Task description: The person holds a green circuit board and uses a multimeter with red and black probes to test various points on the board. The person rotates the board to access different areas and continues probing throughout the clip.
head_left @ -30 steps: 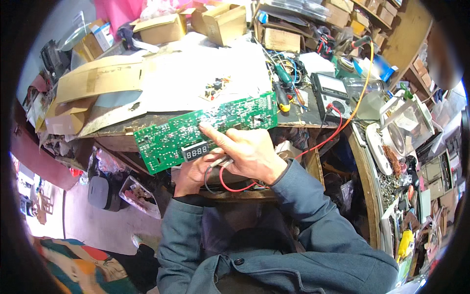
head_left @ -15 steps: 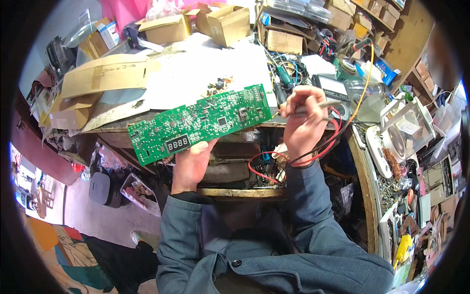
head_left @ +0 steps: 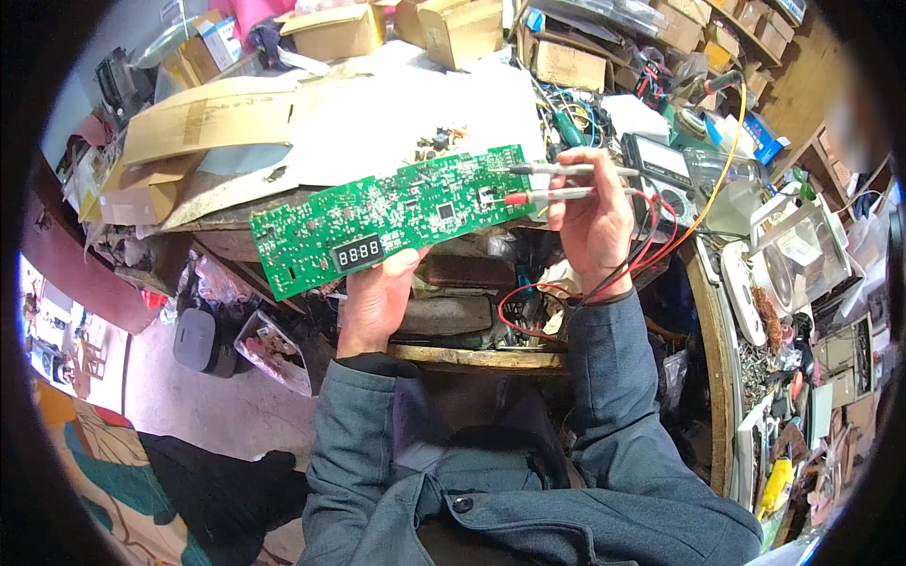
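A long green circuit board (head_left: 311,231) with a four-digit display (head_left: 360,253) is tilted in front of me. My left hand (head_left: 379,297) grips its lower edge, thumb on the face just below the display and the other fingers hidden behind. In my right hand (head_left: 601,217) are two test probes, one with a black tip (head_left: 528,170) and one with a red tip (head_left: 519,198), held side by side. Both tips point left at the board's right end; whether they touch it I cannot tell. Red and black leads hang past my right wrist. A multimeter (head_left: 656,160) lies behind that hand.
Behind the board is a bench with a white sheet (head_left: 377,123) and cardboard pieces (head_left: 212,123). A green-handled screwdriver (head_left: 569,128) and wires lie at the back. An open drawer (head_left: 472,357) is below the hands. Clutter covers the right-hand bench (head_left: 717,377).
The two probes have swung into line over the board's right end, their tips now showing. My right hand has turned and its fingers have opened out somewhat. The left hand still holds the board.
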The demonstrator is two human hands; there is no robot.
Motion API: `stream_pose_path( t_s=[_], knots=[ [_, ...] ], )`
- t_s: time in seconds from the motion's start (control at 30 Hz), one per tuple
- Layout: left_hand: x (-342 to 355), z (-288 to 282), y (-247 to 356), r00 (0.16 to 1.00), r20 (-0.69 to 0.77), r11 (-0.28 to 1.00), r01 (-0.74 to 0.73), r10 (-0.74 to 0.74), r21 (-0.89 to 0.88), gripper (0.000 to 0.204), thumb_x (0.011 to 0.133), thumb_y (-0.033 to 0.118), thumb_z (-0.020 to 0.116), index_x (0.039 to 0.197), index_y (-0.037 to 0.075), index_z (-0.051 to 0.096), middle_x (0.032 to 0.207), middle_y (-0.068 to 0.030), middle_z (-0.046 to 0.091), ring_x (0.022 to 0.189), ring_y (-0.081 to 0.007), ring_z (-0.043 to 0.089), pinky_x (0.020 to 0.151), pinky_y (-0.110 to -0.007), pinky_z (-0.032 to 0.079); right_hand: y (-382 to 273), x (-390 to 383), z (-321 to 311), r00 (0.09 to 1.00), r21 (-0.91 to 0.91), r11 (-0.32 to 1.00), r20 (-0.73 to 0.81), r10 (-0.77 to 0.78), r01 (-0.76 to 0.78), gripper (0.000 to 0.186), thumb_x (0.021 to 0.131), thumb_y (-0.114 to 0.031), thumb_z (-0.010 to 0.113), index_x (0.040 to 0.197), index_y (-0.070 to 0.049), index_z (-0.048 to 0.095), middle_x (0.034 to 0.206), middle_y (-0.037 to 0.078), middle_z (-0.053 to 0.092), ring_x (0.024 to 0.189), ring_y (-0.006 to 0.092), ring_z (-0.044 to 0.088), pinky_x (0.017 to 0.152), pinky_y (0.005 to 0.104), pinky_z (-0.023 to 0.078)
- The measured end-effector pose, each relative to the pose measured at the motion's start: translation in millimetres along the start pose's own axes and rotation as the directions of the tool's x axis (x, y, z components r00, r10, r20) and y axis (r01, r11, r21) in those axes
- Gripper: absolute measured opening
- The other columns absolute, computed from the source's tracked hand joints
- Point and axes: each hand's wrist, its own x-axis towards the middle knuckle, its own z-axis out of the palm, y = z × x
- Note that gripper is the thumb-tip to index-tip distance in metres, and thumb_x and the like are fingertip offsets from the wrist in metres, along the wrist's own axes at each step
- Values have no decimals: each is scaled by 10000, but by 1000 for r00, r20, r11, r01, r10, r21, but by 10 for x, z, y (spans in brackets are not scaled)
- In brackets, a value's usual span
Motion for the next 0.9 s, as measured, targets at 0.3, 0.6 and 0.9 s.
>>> stream_pose_path(
  t_s=[0.3, 0.6, 0.9],
  knots=[
    [-9, -41, -14, 999, -28, 999, 21, -23, -48, 550, 884, -61, 719, 1411, 91, 675, 1432, -68, 681, 1405, -302, 612, 1292, -591, 418, 61, -67, 131, 997, -129, 991, 66, 41, -33, 334, 1021, -60, 717, 1330, 68, 697, 1024, 112, 759, 812, 148, 703, 736, 287, 592],
    [-13, 41, 41, 998, -16, 998, 52, -53, -47, 584, 866, -102, 710, 1416, 88, 658, 1423, -65, 676, 1385, -284, 627, 1245, -544, 485, 287, -265, 484, 997, -253, 966, 43, 65, -52, 289, 1055, -107, 703, 1286, 63, 745, 832, 10, 640, 689, 91, 520, 643, 279, 441],
    [7, -124, 20, 994, 20, 994, 104, -105, 37, 428, 970, 77, 657, 1397, 47, 657, 1358, -118, 738, 1266, -331, 731, 1136, -597, 575, 291, -180, 289, 993, -129, 988, -71, -92, 82, 225, 1102, -171, 656, 1136, 22, 768, 830, 73, 703, 610, 134, 636, 558, 276, 516]
  ],
)
